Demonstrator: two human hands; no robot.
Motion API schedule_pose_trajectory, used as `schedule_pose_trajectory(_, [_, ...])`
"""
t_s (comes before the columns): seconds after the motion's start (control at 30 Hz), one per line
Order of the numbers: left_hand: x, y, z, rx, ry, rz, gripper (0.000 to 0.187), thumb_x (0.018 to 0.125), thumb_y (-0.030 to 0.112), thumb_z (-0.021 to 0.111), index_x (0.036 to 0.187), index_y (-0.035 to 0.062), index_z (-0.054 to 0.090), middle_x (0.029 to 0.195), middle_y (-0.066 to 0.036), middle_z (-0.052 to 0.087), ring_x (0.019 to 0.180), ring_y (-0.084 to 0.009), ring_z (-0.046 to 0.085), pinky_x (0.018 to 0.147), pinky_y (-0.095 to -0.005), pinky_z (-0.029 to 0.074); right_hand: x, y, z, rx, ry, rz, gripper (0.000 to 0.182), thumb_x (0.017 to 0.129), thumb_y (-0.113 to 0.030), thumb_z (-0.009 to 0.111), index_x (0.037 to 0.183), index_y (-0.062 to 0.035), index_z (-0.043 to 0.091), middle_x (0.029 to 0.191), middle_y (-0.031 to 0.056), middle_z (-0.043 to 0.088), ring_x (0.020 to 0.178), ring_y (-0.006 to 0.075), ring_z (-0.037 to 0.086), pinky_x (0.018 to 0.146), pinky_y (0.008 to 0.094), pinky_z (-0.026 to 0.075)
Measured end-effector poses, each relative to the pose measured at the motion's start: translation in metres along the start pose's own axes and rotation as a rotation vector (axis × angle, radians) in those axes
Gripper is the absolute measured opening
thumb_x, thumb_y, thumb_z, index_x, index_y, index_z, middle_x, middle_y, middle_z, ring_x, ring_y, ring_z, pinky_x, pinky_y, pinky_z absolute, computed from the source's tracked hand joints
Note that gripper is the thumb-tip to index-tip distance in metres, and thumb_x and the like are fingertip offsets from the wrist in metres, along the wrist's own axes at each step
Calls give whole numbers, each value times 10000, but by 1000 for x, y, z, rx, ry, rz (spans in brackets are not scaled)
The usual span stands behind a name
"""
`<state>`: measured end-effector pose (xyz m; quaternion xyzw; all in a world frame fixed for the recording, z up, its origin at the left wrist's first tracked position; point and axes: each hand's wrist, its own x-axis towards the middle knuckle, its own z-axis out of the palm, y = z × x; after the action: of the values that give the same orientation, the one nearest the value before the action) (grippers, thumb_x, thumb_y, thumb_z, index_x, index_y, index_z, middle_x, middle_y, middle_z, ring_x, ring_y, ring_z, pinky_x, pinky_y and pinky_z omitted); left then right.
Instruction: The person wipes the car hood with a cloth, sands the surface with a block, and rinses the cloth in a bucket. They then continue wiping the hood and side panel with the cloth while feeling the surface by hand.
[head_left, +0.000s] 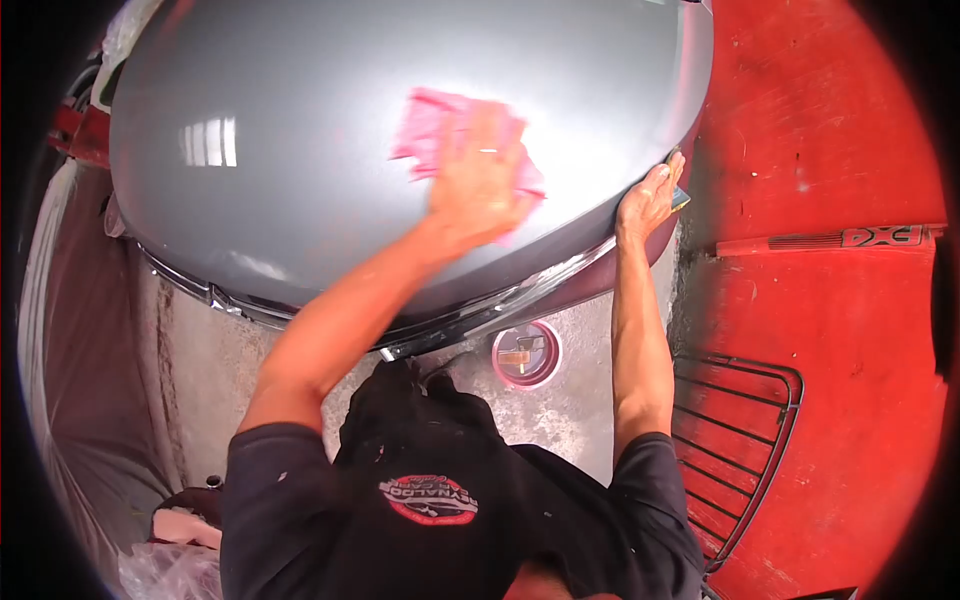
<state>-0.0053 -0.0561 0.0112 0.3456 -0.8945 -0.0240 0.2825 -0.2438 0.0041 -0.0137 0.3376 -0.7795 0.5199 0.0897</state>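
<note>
A crumpled pink cloth (430, 125) lies on the silver-grey car hood (290, 130), under my left hand (480, 180). That hand presses it against the panel, and its fingers are smeared by motion. My right hand (648, 203) is at the hood's right edge, fingers extended along the side. Beneath its palm shows the corner of a small dark flat block (681, 199) with a yellowish edge; its exact kind is hidden. A chrome strip (560, 272) runs along the hood's front edge, close to my body.
A round bucket (527, 355) with small items inside stands on the concrete floor (545, 430) below the car. To the right are a red surface (840, 130) and a black metal rack (735, 440). Dark sheeting (95, 330) hangs at the left, above clear plastic (170, 572).
</note>
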Motion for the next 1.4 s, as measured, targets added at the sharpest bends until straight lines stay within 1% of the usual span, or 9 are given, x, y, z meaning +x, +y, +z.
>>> schedule_pose_trajectory(0.33, [2, 77, 32, -136, -27, 256, 719, 808, 385, 686, 1393, 15, 490, 1460, -225, 442, 1408, -383, 353, 1187, -506, 217, 4, 0, -5, -154, -106, -61, 553, 1045, -290, 305, 1502, 20, 339, 1582, 170, 316, 1472, 310, 278, 1191, 380, 250])
schedule_pose_trajectory(0.53, [-129, -14, -36, -182, -145, 81, 717, 775, 271, 691, 1439, 101, 482, 1508, -205, 409, 1400, -363, 391, 1174, -528, 248, 8, -4, -12, -98, -66, -21, 517, 1031, -283, 355, 1463, -11, 434, 1536, 210, 381, 1458, 350, 289, 1204, 412, 210])
schedule_pose_trajectory(0.63, [-154, -83, -77, 115, -169, -67, 895, 708, 366, 745, 1500, 122, 405, 1529, -217, 372, 1439, -388, 324, 1178, -571, 204, -6, -17, -24, -497, -27, -363, 468, 1013, -269, 410, 1382, -11, 537, 1507, 211, 419, 1402, 429, 337, 1199, 485, 205])
schedule_pose_trajectory(0.8, [-47, -162, -75, 264, 55, -166, 727, 873, 406, 580, 1514, 127, 377, 1559, -220, 332, 1459, -392, 278, 1186, -572, 160, -128, -92, -17, -517, -371, -440, 482, 957, -218, 540, 1412, -63, 507, 1417, 109, 549, 1417, 487, 295, 1110, 522, 388])
schedule_pose_trajectory(0.9, [35, -200, -55, 306, 148, -214, 709, 914, 522, 510, 1500, 138, 401, 1554, -219, 341, 1459, -369, 288, 1190, -567, 151, -188, -97, -20, -508, -453, -415, 501, 943, -228, 553, 1423, -89, 515, 1437, 104, 535, 1417, 471, 327, 1114, 720, 172])
schedule_pose_trajectory(1.07, [90, -206, -41, 355, 112, -288, 759, 906, 592, 477, 1505, 132, 396, 1561, -202, 337, 1470, -353, 271, 1186, -575, 157, -193, -87, -36, -564, -507, -714, 463, 931, -228, 569, 1373, -88, 569, 1411, 93, 561, 1395, 419, 390, 1130, 657, 251])
schedule_pose_trajectory(1.17, [91, -204, -39, 357, 108, -306, 774, 901, 607, 473, 1505, 129, 396, 1564, -198, 332, 1475, -345, 260, 1183, -577, 163, -96, -92, -6, -519, -301, -525, 402, 983, -142, 477, 1336, 39, 545, 1294, 214, 615, 1337, 410, 453, 1171, 543, 266])
schedule_pose_trajectory(1.27, [88, -206, -36, 311, 146, -274, 776, 891, 599, 491, 1490, 112, 414, 1542, -208, 353, 1465, -356, 268, 1176, -591, 167, -155, -116, 5, -501, -303, -338, 420, 988, -153, 488, 1370, 13, 541, 1421, 193, 533, 1369, 500, 381, 1193, 506, 237])
schedule_pose_trajectory(1.4, [90, -207, -36, 275, 181, -259, 783, 883, 599, 504, 1479, 99, 422, 1519, -211, 378, 1451, -361, 279, 1171, -602, 166, -203, -126, 0, -528, -368, -307, 470, 969, -222, 525, 1407, -50, 523, 1419, 152, 546, 1389, 491, 361, 1171, 614, 195])
